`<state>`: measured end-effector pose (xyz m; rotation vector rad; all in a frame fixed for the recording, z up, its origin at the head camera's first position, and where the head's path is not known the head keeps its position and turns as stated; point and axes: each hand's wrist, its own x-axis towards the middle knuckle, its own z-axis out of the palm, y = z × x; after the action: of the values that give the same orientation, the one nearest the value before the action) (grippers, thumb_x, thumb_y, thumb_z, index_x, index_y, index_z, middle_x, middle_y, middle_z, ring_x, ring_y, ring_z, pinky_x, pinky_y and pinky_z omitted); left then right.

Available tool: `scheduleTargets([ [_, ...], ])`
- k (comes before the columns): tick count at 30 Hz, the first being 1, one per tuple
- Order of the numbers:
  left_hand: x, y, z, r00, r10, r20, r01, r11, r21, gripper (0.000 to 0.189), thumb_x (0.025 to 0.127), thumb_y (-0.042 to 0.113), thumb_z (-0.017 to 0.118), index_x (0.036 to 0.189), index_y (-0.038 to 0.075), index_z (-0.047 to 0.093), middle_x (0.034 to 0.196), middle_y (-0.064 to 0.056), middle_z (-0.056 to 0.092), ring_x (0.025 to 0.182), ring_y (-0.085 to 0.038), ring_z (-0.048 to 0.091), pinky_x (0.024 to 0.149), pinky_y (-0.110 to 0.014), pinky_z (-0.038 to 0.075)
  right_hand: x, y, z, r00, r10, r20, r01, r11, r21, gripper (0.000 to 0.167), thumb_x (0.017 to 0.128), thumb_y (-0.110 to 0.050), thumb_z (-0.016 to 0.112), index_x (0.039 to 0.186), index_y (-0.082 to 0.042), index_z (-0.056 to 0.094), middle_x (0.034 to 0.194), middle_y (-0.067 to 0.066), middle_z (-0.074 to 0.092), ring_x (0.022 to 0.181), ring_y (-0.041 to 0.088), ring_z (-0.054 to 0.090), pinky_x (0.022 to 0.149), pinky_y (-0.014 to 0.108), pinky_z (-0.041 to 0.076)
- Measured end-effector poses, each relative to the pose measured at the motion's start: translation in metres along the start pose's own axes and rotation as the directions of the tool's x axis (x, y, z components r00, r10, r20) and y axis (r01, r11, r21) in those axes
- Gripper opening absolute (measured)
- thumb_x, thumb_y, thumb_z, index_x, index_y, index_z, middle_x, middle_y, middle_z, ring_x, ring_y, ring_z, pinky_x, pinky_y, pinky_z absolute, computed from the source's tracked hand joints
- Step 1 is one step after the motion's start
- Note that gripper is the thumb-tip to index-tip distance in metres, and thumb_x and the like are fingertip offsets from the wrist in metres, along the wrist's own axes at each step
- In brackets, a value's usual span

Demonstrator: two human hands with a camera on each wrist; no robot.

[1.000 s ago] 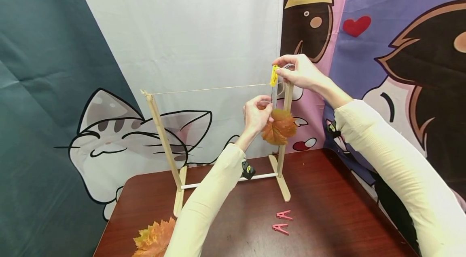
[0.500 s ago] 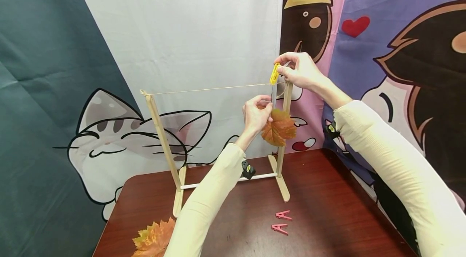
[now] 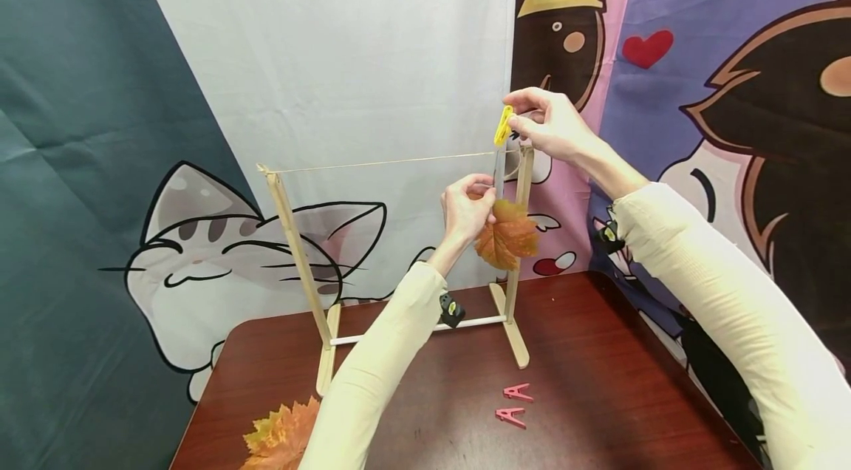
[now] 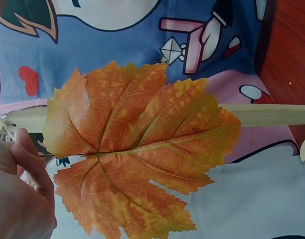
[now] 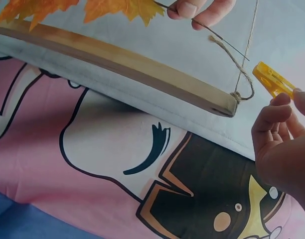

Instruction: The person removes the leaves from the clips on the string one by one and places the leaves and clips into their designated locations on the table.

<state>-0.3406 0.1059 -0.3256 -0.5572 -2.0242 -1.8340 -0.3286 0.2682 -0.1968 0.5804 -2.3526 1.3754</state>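
Note:
My left hand (image 3: 467,210) pinches the thin stem (image 5: 223,39) of an orange maple leaf (image 4: 157,127), which hangs below the fingers beside the right post (image 3: 523,178). In the right wrist view, the stem's tip reaches up to the string (image 3: 385,162). Above that string my right hand (image 3: 553,124) pinches a yellow clothespin (image 3: 503,125) between thumb and fingers. The clothespin's tip points toward the stem end and stands a little apart from it in the right wrist view. A loose twine tail (image 5: 231,56) curls from the post's top.
The string spans between two wooden posts of a stand whose feet rest on the brown table (image 3: 598,352). Two pink clothespins (image 3: 516,392) lie in front of it. Another orange leaf (image 3: 282,437) lies at the front left, partly behind my left sleeve. Printed cloth hangs behind.
My right hand has risen slightly and moved a little right, lifting the yellow clothespin farther above the string. My left hand and the leaf have barely shifted.

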Motion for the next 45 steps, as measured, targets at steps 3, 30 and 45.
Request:
scheduleTargets([
  [3, -0.001, 0.0, -0.001, 1.0, 0.001, 0.001, -0.001, 1.0, 0.003, 0.015, 0.089, 0.001, 0.07, 0.103, 0.004, 0.075, 0.08, -0.004, 0.07, 0.042, -0.011, 0.059, 0.039, -0.023, 0.047, -0.001, 0.0, -0.001, 1.0, 0.003, 0.003, -0.003, 1.0, 0.019, 0.038, 0.096, -0.004, 0.059, 0.134, 0.003, 0.057, 0.112, 0.016, 0.058, 0.084, 0.006, 0.063, 0.06, 0.018, 0.051],
  [30, -0.013, -0.007, -0.025, 0.999, 0.034, -0.008, -0.034, 0.999, 0.042, 0.018, 0.086, -0.002, 0.068, 0.101, 0.005, 0.075, 0.078, -0.002, 0.067, 0.041, -0.013, 0.059, 0.041, -0.029, 0.051, -0.022, 0.002, -0.011, 1.0, 0.013, -0.018, -0.013, 1.0, -0.007, 0.033, 0.095, -0.006, 0.065, 0.127, 0.001, 0.061, 0.111, 0.011, 0.061, 0.067, 0.012, 0.06, 0.05, 0.02, 0.044],
  [45, -0.022, -0.011, -0.04, 0.999, 0.033, -0.015, -0.032, 0.996, 0.082, 0.019, 0.086, -0.002, 0.067, 0.1, 0.007, 0.076, 0.079, -0.001, 0.069, 0.041, -0.013, 0.06, 0.043, -0.031, 0.053, -0.035, 0.005, -0.013, 1.0, 0.001, -0.011, -0.001, 1.0, -0.014, 0.035, 0.093, -0.007, 0.068, 0.126, 0.002, 0.061, 0.101, 0.005, 0.065, 0.057, 0.013, 0.053, 0.048, 0.022, 0.043],
])
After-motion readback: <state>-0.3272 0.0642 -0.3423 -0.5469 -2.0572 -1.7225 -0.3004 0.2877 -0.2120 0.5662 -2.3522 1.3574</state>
